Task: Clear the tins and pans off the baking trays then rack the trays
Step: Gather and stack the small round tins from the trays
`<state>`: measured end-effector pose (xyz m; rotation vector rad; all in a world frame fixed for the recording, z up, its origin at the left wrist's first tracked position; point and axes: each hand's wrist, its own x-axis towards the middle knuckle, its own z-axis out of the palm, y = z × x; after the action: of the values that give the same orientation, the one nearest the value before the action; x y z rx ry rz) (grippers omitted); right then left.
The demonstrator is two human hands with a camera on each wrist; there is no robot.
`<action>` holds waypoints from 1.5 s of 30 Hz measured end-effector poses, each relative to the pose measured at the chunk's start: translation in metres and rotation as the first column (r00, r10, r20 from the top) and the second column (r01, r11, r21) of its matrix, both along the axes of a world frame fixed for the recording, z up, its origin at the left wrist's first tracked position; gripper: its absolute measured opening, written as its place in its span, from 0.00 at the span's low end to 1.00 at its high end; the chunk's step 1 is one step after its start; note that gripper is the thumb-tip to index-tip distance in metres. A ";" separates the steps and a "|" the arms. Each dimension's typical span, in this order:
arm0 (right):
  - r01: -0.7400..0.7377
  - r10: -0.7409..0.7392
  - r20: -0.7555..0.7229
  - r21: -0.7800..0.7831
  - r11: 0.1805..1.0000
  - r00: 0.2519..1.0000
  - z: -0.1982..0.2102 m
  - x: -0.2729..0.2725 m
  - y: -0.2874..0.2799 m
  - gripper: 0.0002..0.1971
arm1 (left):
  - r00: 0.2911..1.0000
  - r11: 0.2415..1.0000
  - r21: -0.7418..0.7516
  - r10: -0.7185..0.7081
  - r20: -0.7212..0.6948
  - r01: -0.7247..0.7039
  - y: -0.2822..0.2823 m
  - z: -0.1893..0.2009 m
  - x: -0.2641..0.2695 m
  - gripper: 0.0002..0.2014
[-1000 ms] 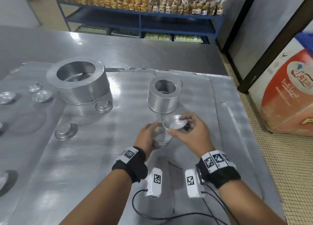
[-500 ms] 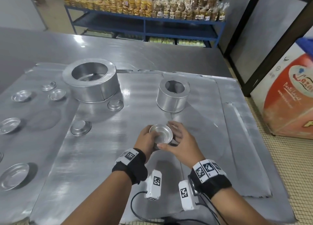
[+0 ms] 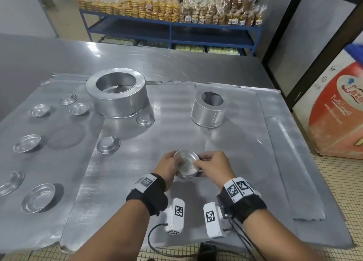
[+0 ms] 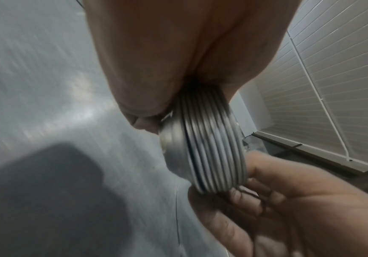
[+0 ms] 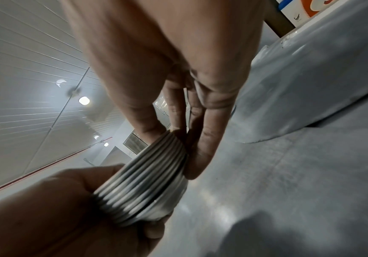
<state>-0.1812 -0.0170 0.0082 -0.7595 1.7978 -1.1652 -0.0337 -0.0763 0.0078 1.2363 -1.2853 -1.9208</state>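
A stack of small round tins is held just above the near baking tray. My left hand wraps its left side; the left wrist view shows the ribbed stack against the palm. My right hand pinches the right side of the stack, thumb on the top rim. A large ring pan and a smaller ring pan stand on the trays further back. Two tins lie upside down near them.
Several loose tins lie on the left tray, among them one near the front edge and one further back. A narrow tray lies at the right. Behind stands a blue shelf of bagged goods, and a printed box sits on the floor.
My right hand set the tin it was holding onto the stack in my left hand. Both hands now hold the stack, a little nearer to me.
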 end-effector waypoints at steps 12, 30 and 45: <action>-0.002 0.021 -0.123 0.147 0.989 0.992 -0.008 0.035 0.010 0.08 | 0.950 0.979 -0.115 -0.132 0.283 0.170 -0.003 -0.005 0.039 0.18; -0.066 0.111 -0.170 0.252 0.965 0.979 -0.017 0.051 0.022 0.10 | 0.880 0.954 -0.125 -0.195 0.434 0.274 0.011 -0.011 0.059 0.22; -0.410 0.663 -0.365 0.565 0.716 0.654 0.044 0.031 -0.029 0.16 | 0.718 0.911 -0.073 -0.269 0.643 0.407 -0.021 0.010 0.076 0.19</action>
<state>-0.1505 -0.0456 0.0524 -1.3399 1.9529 -0.0925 0.0424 -0.0973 0.0175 1.6906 -2.1330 -1.5710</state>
